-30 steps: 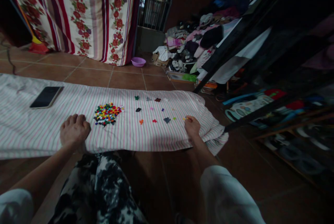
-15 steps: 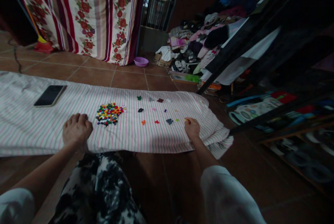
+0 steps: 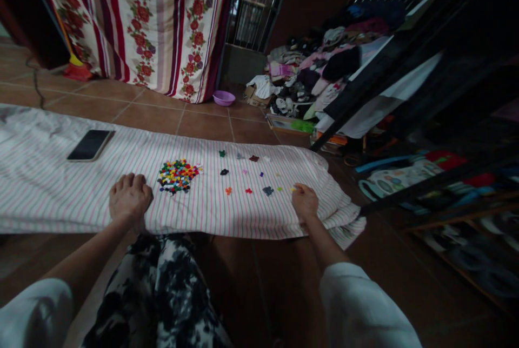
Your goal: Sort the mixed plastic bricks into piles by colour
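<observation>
On the striped cloth (image 3: pixel 211 213) lies a mixed pile of small coloured pieces (image 3: pixel 178 176). To its right, small groups sorted by colour are spread in rows, among them green (image 3: pixel 222 153), brown (image 3: pixel 253 158), black (image 3: pixel 224 172), orange (image 3: pixel 228 191), red (image 3: pixel 248 191) and dark grey (image 3: pixel 268 191). My left hand (image 3: pixel 130 195) rests on the cloth left of the pile, its fingers curled down; nothing shows in it. My right hand (image 3: pixel 305 200) is pinched at the right end of the front row, with a tiny yellow piece (image 3: pixel 293 189) at its fingertips.
A phone (image 3: pixel 90 145) lies on the cloth at the left. Beyond are a floral curtain (image 3: pixel 162 29), a purple basin (image 3: pixel 224 98) and a heap of clothes (image 3: pixel 300 75). A dark slanted post (image 3: pixel 344 115) stands at the right.
The whole view has shifted slightly, moving things a little to the right. Both hands keep nearly the same places on the cloth, and the yellow piece shows more clearly at my right fingertips.
</observation>
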{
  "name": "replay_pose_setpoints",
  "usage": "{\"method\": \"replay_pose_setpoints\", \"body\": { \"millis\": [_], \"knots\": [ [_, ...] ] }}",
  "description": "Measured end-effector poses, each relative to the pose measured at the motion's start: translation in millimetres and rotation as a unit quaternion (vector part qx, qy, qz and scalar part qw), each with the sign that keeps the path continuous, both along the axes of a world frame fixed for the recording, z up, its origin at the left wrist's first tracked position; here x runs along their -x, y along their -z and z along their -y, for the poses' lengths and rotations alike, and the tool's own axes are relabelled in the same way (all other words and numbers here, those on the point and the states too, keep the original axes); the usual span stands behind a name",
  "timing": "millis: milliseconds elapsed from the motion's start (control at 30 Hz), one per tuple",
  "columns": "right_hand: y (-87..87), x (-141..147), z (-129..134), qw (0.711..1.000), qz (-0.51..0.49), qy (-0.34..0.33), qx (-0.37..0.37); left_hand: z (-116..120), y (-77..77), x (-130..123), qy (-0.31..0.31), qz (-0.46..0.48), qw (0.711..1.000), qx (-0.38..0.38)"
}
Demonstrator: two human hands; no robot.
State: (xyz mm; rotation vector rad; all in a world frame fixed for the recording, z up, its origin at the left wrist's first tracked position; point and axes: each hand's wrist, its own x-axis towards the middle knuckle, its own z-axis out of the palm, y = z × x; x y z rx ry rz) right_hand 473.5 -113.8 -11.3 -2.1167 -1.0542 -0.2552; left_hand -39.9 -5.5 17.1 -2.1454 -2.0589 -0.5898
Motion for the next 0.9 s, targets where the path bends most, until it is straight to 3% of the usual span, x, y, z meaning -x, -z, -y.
{"method": "replay_pose_setpoints", "body": {
  "millis": [133, 367, 600, 700, 900],
  "knots": [
    [-16.5, 26.5, -13.4, 0.999, 0.011, -0.034, -0.01, -1.7, 5.2, 2.1, 0.005, 0.003, 1.0, -0.017],
    [-38.6, 117.7, -48.9, 0.976, -0.029, -0.212, -0.023, -2.6, 9.0, 3.3, -0.002, -0.01, 1.0, -0.03],
    [-28.5, 254.7, -52.1, 0.882, -0.072, -0.464, 0.04, -3.0, 9.2, 2.1, -0.013, -0.01, 1.0, -0.022],
    [-20.3, 297.0, -57.5, 0.871, -0.07, -0.481, 0.069, -2.3, 8.1, 1.7, -0.013, -0.005, 1.0, -0.024],
    [-13.7, 332.8, -75.8, 0.912, -0.059, -0.384, 0.135, -2.1, 5.5, 2.4, -0.004, -0.005, 1.0, -0.02]
  ]
}}
